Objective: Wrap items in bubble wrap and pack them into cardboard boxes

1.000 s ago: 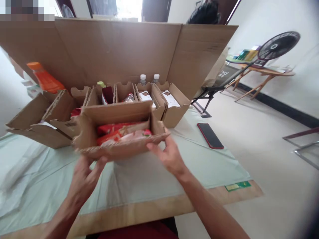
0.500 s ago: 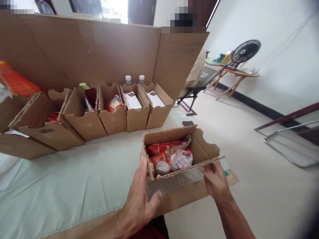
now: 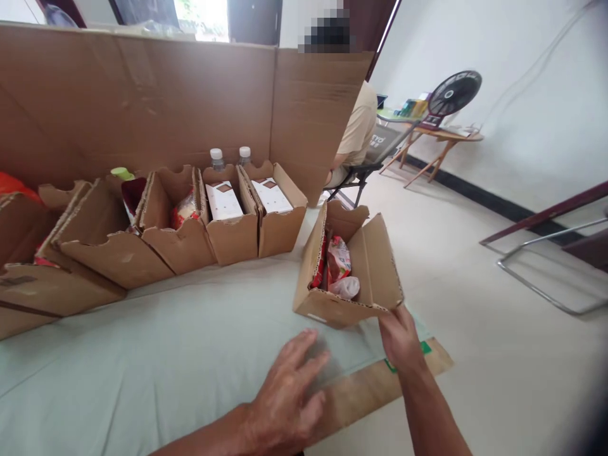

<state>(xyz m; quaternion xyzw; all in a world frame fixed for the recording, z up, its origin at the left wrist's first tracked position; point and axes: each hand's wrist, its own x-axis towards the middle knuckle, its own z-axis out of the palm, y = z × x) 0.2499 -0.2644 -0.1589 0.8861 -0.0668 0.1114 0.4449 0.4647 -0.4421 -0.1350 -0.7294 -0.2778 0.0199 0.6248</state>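
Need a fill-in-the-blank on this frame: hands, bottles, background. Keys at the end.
1. Of the left hand and right hand, only the ____ touches the separate box.
2. The caps on the two bottles are ____.
3. The fan stands on a wooden ____.

Missing: right; white; table.

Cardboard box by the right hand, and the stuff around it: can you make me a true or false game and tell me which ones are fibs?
1. The right hand touches the cardboard box. True.
2. The left hand grips the box too. False: the left hand is open, apart from it.
3. The white bottle caps are blue-striped. False: they are plain white.
4. A red packet lies inside the box. True.
5. The fan is black. True.
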